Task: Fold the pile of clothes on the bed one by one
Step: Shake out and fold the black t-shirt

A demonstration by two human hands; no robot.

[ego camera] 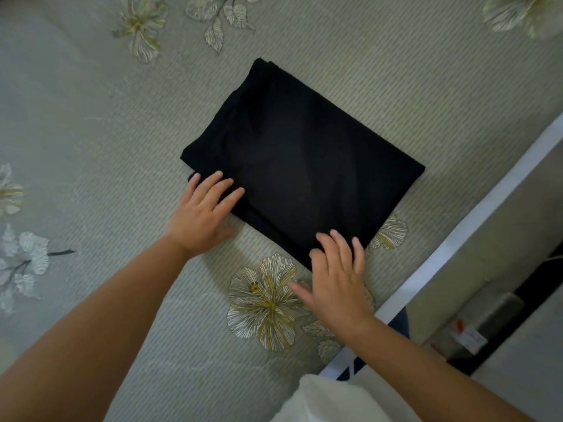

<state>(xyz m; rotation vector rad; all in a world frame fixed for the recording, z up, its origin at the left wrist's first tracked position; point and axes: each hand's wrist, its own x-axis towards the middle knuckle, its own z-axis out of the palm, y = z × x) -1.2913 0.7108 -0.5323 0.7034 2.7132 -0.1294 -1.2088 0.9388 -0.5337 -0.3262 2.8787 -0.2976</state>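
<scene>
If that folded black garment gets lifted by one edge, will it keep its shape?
Probably not. The black garment is soft layered fabric, so it would likely droop and unfold. It looks light, and may slide on the bedspread when pushed.

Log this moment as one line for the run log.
black garment: folded, flat on bed | left hand: fingers flat on near-left edge | right hand: fingers on near corner

The folded black fabric garment (300,166) hides its inner layers, so its type cannot be told. The left hand's (202,213) thumb tucks under its near edge. A white cloth (332,400) is cut off at the bottom edge. The small labelled object (470,335) beside the grey-green floral bedspread (91,132) is blurred.
</scene>
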